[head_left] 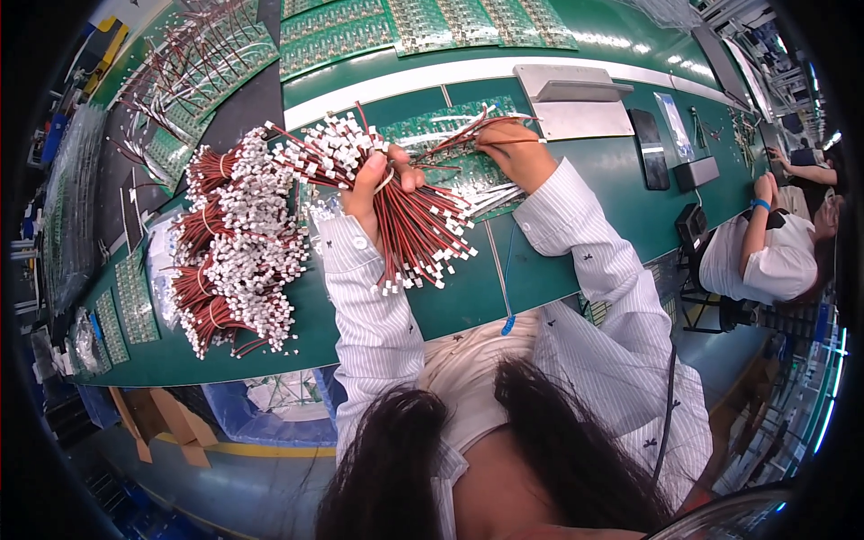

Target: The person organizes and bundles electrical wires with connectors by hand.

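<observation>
A thick bundle of red and black wire leads (409,229) with small white connectors at both ends is gripped in my left hand (367,193), its fingers wrapped round the middle. To the right, my right hand (516,151) is closed in a pinch on a few loose red and black wires (468,135). These wires reach leftward over a green circuit board panel (423,126). White leads (490,200) lie across the panel's near part. Left of my left hand, several tied bundles of the same wires (243,243) are heaped in a column.
A metal bracket plate (580,117), a black phone (650,148) and a small dark box (697,173) lie at the right. Circuit board panels (468,22) line the far side; wired boards (193,99) stand far left. A blue bin (261,409) is below the bench. Another person (760,243) sits at right.
</observation>
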{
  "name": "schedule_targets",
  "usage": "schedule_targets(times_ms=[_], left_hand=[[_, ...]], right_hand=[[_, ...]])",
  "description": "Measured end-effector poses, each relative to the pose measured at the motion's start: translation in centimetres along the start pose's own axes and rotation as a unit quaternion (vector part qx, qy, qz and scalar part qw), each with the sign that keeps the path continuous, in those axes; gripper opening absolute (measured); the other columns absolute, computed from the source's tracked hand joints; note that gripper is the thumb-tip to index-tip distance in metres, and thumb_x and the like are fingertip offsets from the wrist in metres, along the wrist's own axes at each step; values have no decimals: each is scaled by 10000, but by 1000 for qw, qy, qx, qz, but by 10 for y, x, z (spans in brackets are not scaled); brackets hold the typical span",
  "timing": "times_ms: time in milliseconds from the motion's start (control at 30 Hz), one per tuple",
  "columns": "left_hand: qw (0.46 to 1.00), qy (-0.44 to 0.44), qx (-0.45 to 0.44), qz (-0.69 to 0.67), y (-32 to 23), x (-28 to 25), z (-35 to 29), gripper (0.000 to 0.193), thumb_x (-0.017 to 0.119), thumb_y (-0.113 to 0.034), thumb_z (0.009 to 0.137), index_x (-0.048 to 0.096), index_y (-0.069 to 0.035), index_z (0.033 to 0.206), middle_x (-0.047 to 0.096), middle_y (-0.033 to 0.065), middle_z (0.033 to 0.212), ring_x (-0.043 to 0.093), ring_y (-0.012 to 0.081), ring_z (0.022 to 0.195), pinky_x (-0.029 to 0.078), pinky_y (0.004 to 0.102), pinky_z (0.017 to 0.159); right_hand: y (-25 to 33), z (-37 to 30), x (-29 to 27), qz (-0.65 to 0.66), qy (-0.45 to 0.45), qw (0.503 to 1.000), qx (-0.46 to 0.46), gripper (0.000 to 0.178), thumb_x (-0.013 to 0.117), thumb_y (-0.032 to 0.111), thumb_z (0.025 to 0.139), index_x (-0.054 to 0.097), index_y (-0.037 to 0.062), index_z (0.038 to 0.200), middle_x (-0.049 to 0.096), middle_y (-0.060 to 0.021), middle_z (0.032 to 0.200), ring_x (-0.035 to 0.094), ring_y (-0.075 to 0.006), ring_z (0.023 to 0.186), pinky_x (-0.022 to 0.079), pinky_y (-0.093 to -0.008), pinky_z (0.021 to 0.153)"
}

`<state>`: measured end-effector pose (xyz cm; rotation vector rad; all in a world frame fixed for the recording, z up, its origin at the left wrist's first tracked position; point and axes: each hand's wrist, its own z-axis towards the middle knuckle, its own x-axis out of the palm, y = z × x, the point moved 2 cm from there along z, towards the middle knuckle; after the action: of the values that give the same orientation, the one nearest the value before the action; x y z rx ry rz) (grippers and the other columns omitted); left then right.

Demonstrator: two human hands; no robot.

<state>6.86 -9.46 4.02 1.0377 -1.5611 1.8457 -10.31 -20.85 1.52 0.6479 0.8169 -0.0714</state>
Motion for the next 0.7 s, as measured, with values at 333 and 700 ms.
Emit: schedule_targets(times_ms=[333, 700], left_hand=[[1000, 23, -12, 3, -3, 2, -2, 231, 442, -173, 846, 406, -79, 1055, 483, 32, 794, 444, 117, 619, 374, 292, 663], [998, 57, -28, -30, 7, 4, -3, 303, 494, -330, 830, 417, -41, 783, 417, 26, 680, 460, 142, 600, 406, 318, 628]], right_hand=[[1, -4, 5, -19, 9, 999, 34, 74, 567, 40, 717, 556, 13, 785, 564, -132, 775, 535, -304, 730, 431, -359, 643], [6, 7, -10, -98, 120, 988, 25, 148, 631, 98, 685, 594, -3, 788, 596, -145, 797, 579, -271, 717, 458, -338, 642]])
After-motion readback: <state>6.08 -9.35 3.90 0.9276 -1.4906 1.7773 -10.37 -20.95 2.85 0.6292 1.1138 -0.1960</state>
